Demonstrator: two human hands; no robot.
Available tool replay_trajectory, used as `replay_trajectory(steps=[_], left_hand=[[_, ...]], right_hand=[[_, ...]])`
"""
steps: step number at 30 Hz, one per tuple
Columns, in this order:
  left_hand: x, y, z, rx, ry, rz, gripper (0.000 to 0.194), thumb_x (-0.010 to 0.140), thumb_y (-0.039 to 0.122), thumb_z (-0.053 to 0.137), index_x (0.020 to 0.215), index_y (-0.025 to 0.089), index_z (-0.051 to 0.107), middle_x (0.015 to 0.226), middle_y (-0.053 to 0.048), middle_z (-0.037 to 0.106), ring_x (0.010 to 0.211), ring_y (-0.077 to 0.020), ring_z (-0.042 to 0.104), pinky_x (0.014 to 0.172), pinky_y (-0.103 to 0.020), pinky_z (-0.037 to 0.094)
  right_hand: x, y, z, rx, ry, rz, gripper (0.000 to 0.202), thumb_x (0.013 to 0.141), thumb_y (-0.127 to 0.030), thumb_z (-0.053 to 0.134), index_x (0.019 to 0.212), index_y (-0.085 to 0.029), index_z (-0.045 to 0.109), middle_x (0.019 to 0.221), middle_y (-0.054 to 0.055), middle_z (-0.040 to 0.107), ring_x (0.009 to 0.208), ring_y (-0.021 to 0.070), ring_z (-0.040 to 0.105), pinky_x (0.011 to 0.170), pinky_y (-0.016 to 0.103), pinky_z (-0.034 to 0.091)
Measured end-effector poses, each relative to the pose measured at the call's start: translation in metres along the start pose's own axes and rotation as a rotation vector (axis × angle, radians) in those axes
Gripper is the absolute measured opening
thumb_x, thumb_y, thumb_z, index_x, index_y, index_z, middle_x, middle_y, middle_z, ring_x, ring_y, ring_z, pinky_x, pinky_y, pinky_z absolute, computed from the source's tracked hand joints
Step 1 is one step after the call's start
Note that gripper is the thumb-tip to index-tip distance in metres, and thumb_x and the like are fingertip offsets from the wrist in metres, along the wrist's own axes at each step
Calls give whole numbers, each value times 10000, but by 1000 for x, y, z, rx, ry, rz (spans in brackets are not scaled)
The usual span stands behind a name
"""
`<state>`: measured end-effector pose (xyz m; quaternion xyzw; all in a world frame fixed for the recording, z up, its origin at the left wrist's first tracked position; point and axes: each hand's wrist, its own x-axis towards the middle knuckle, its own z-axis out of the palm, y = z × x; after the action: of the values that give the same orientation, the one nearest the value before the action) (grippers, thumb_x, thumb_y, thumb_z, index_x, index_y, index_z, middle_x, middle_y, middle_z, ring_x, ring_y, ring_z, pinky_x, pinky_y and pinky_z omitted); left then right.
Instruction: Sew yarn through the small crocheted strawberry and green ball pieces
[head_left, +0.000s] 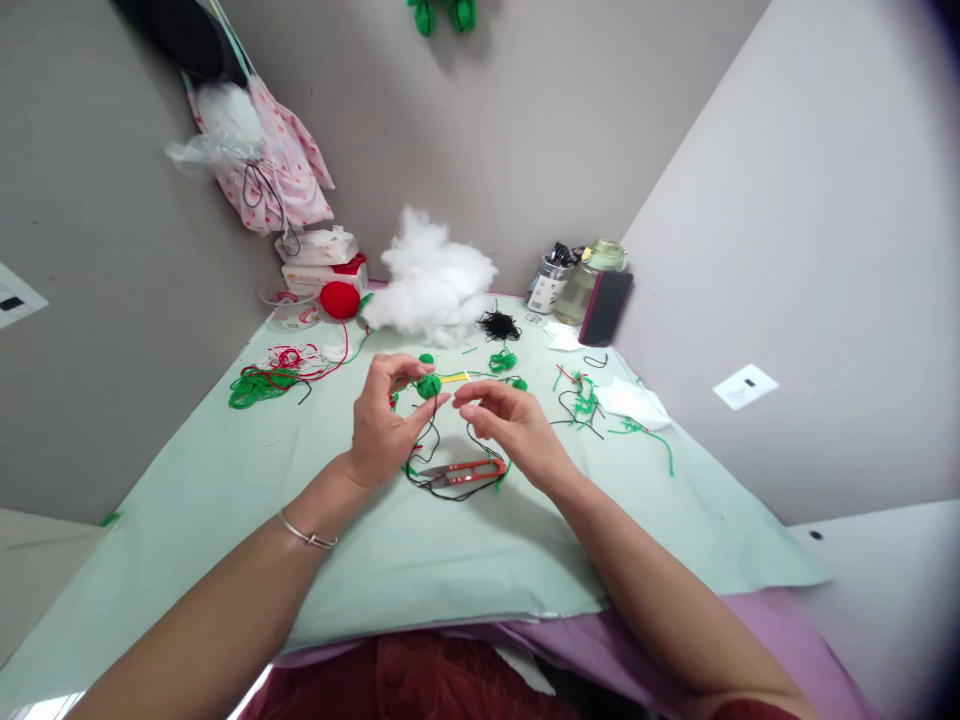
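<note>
My left hand (386,415) grips a small green yarn ball (428,386) between thumb and fingertips. A strand of black yarn (433,430) hangs from beside the ball and loops down to the table. Close on its right is my right hand (514,425), thumb and fingertips drawn together; whatever is between them is too small to make out. Below both hands lie thread snips (465,472) with orange handles, ringed by the black yarn. Behind the fingers, a thin yellow strip (453,378) and more green pieces are partly hidden.
White stuffing (431,280) is heaped at the back. To the left are a red yarn ball (340,299) and a green yarn skein (259,388). Black yarn (499,325), yarn scraps (583,400), a phone (607,308) and a bottle (581,290) are at right.
</note>
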<state>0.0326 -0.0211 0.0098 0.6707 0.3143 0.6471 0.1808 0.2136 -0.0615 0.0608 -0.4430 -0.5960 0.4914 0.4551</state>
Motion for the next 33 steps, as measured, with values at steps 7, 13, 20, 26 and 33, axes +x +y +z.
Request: replay_trajectory(steps=[7,13,20,26,33], left_hand=[[-1,3,0,123,-46,35,369,821,196,776,1133,245,586,1006,-30,583,925,-170,646,838,-335,597],[5,4,-2,98,-55,8,286,848,228,761,1125,258,699,968,-24,573,885,-157,636,797,-310,598],[6,4,1,33,-100,-52,122,818,267,799,940,265,797,838,-16,544,766,-135,583,655,-249,537],[11,-8,-4,-155,-252,-328,164,780,326,811,925,249,799,965,-49,601,889,-173,636,733,-280,587],[36,-36,-32,-359,-58,-716,381,670,325,859,1025,237,754,911,-29,718,824,-170,686,781,-311,581]], right_hand=[[1,16,13,164,-152,138,291,778,-420,785,807,-147,689,718,-7,628,614,89,506,619,241,441],[0,15,10,54,69,-40,298,857,-454,694,892,-161,730,656,-8,587,595,105,492,578,253,417],[-9,9,14,-325,-74,-258,184,932,-267,581,822,-174,694,780,19,660,650,111,507,633,260,418],[-7,4,-7,-353,-121,-225,216,980,-261,518,992,-179,718,837,28,681,638,108,501,628,260,447],[-25,-43,-50,-178,213,-355,420,999,-296,570,1416,-336,547,933,44,749,580,128,581,535,317,453]])
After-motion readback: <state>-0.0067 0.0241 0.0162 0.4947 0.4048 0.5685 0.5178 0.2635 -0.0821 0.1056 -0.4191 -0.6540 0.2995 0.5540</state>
